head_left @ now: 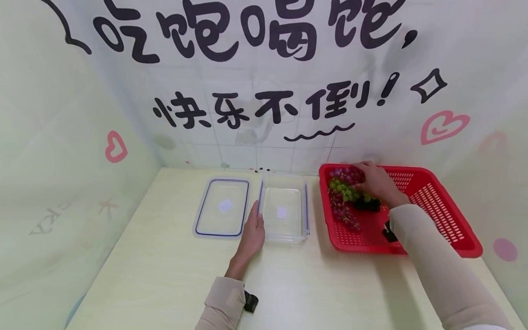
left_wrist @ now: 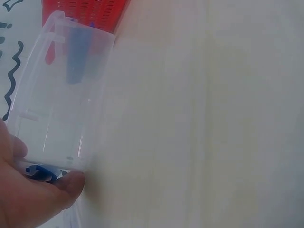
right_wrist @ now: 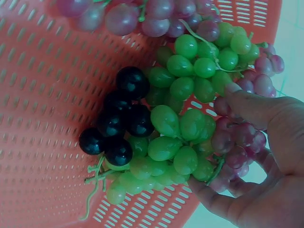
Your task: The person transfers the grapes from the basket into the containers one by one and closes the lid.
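The green grapes [head_left: 343, 189] lie at the left end of the red basket [head_left: 371, 248], directly beneath the right hand [head_left: 378, 183], with their long axis running roughly crosswise; the left hand [head_left: 250, 233] is well apart from them. The right fingers [right_wrist: 213, 197] are spread and curved about the grapes, thumb against green berries; whether a firm hold has been taken cannot be told. By the left fingers, bent with a small gap between them, the clear container [head_left: 292, 198] is held at its left wall, left of the basket on the counter [head_left: 288, 284]. In the right wrist view, separate black grapes [right_wrist: 133, 81] and the thumb's contact are shown; from the head, only a dark clump is seen. A blue clip [left_wrist: 42, 173] is revealed by the left wrist view.
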A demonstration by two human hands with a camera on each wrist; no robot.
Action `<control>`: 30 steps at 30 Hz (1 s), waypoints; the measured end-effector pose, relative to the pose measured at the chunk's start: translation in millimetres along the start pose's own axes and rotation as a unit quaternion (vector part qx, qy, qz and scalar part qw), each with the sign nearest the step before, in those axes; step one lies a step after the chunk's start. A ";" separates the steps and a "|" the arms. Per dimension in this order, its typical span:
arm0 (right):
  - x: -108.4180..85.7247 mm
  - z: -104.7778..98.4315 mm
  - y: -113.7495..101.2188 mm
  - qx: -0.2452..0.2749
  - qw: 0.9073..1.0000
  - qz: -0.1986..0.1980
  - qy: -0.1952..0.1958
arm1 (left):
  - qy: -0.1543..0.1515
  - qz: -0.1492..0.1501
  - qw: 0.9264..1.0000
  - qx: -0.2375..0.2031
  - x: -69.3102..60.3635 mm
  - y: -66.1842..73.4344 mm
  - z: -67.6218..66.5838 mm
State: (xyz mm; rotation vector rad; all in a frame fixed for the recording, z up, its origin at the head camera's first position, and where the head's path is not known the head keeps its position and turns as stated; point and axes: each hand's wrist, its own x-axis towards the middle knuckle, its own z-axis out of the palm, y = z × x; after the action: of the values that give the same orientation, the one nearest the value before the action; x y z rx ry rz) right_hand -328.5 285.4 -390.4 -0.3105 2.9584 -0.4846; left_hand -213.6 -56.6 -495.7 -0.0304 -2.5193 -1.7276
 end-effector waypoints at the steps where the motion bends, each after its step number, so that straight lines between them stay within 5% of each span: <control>1: -0.3 0.2 -0.2 -0.006 1.000 0.000 0.004 | -0.001 -0.002 1.000 -0.001 0.2 -0.2 0.0; 6: -0.9 1.0 0.2 -0.022 1.000 0.000 0.015 | -0.007 -0.022 1.000 -0.009 1.6 -2.6 1.7; 15: -1.2 -1.3 5.5 0.006 1.000 0.021 0.013 | -0.009 -0.018 1.000 -0.009 -0.1 -1.9 3.5; 30: -7.4 -8.9 5.9 0.036 0.998 -0.007 0.044 | 0.000 -0.014 1.000 -0.014 -0.3 -3.7 2.0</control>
State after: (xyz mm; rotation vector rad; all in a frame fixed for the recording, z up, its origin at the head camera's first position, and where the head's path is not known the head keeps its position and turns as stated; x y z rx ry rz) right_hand -323.8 295.2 -383.2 -0.3093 3.0158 -0.6211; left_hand -213.7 -56.0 -499.9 0.0030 -2.5074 -1.7719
